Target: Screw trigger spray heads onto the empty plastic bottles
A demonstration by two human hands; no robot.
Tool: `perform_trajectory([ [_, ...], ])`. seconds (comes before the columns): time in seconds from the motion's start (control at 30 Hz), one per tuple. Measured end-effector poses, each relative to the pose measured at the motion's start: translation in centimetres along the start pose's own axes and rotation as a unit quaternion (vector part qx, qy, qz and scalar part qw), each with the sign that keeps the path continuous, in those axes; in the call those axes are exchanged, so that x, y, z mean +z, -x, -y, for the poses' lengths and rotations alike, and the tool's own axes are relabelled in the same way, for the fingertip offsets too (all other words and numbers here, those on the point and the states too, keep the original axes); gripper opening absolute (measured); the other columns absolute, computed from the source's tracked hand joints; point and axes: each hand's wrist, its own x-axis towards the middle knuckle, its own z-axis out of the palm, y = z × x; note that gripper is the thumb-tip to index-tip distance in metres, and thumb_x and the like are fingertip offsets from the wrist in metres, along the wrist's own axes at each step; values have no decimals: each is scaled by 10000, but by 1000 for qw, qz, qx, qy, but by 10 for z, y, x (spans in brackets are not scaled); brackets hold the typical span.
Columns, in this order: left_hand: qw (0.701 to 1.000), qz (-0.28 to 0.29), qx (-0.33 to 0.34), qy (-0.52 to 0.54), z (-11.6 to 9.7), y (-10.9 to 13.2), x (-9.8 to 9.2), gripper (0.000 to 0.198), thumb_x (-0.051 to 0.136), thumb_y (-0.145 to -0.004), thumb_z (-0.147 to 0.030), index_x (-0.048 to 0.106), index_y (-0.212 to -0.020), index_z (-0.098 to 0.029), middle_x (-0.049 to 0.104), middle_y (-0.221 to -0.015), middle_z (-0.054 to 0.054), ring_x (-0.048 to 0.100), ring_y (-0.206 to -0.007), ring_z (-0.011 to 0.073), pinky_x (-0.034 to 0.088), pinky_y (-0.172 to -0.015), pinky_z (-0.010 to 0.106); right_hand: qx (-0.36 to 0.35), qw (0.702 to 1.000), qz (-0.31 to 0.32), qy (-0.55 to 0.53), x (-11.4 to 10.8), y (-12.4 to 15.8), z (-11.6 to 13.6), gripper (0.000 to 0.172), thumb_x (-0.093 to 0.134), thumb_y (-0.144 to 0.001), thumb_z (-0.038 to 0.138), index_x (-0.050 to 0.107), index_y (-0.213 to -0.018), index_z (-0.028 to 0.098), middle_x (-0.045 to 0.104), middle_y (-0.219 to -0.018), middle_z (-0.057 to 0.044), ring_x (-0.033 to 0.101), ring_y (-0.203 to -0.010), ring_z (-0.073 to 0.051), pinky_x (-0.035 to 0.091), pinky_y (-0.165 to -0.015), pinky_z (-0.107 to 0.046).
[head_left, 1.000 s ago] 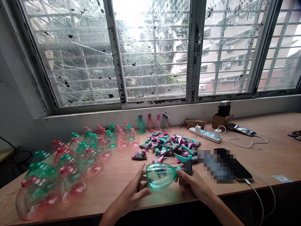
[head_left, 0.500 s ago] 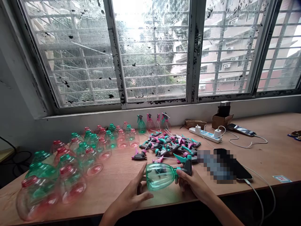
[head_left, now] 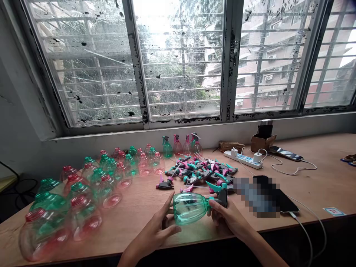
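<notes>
A clear green spray bottle (head_left: 189, 209) lies on its side in the air over the table's front edge, its base to the left. My right hand (head_left: 222, 215) is closed around its neck, thumb on the green collar below the dark grey spray head (head_left: 223, 196). At the base, my left hand (head_left: 160, 226) cups the bottle loosely, index finger up along the bottom and thumb held below. Some of its fingers are hidden behind the bottle. Just beyond lies a pile of loose spray heads (head_left: 198, 172) in grey, pink and teal, with thin tubes.
Several open red and green bottles (head_left: 83, 213) stand in rows on the left. Bottles with spray heads (head_left: 167, 148) stand by the wall. On the right are a power strip (head_left: 243, 158), a charging phone (head_left: 286, 200), cables and a small cardboard box (head_left: 261, 142).
The bottle and both hands have shifted very slightly to the right. My hold on the bottle looks the same.
</notes>
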Motion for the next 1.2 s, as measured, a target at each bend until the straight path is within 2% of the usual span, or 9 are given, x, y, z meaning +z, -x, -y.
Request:
perform_trajectory([
  [0.13, 1000, 9, 3, 0, 3, -1, -3, 804, 619, -961, -423, 185, -1628, -308, 624, -1244, 70, 571, -929, 212, 432, -873, 332, 2, 1000, 9, 8, -1, 0, -1, 406, 789, -818, 565, 667, -867, 181, 733, -647, -23, 572, -417, -123, 423, -436, -242],
  [0.27, 1000, 2, -6, -15, 0, -2, -3, 824, 721, -887, -334, 305, -1598, -306, 596, -1301, 72, 573, -1028, 237, 436, -924, 331, 3, 1000, 8, 6, -1, -1, -3, 412, 787, -815, 577, 673, -839, 181, 731, -644, -28, 576, -420, -128, 433, -434, -247],
  [0.43, 1000, -10, -10, -9, -2, -1, 0, 949, 702, -883, -238, 128, -1634, -314, 643, -1103, 41, 591, -981, 225, 466, -881, 326, 4, 1000, 9, 2, -2, -1, -3, 417, 792, -810, 576, 684, -879, 179, 729, -648, -28, 574, -429, -125, 435, -435, -244],
  [0.5, 1000, 0, -3, 6, 1, -1, 0, 951, 693, -902, -263, 91, -1635, -327, 641, -1163, 47, 591, -983, 217, 460, -929, 345, 6, 1000, 8, 3, -2, -1, -3, 419, 797, -805, 575, 686, -876, 178, 726, -646, -28, 572, -430, -125, 432, -436, -245],
  [0.63, 999, 23, 8, 34, 5, -2, -3, 804, 606, -975, -412, 146, -1630, -332, 564, -1387, 87, 588, -1058, 235, 412, -1042, 404, 4, 1000, 10, 2, 0, -1, -1, 424, 795, -800, 583, 683, -879, 182, 724, -644, -20, 568, -430, -127, 440, -442, -252],
  [0.8, 1000, 11, 7, 7, 0, -2, -3, 784, 688, -920, -420, 307, -1597, -316, 578, -1376, 82, 548, -1190, 291, 380, -1096, 413, 1, 1000, 2, -2, 2, 0, 1, 448, 800, -787, 595, 658, -918, 191, 731, -637, -13, 566, -417, -130, 435, -425, -247],
  [1.0, 1000, -5, 4, -7, -2, 0, 1, 916, 660, -917, -239, 98, -1634, -336, 646, -1163, 49, 578, -896, 193, 473, -876, 328, -2, 1000, 6, 0, 1, 1, 1, 410, 788, -821, 563, 653, -912, 187, 736, -646, -18, 572, -414, -118, 419, -427, -230],
  [1.1, 1000, 5, -2, -4, -2, 1, 1, 936, 665, -913, -248, 75, -1635, -331, 644, -1201, 64, 586, -955, 213, 467, -852, 323, -5, 1000, 10, -3, 0, 0, -1, 397, 784, -833, 550, 652, -927, 188, 738, -647, -19, 573, -416, -116, 420, -432, -226],
  [1.2, 1000, 17, -2, 26, -5, 0, 0, 918, 685, -903, -294, 129, -1633, -325, 614, -1291, 78, 569, -1072, 242, 447, -963, 356, -4, 1000, 15, 6, 0, 0, -1, 378, 779, -847, 533, 664, -906, 177, 734, -639, -26, 578, -419, -115, 417, -439, -226],
])
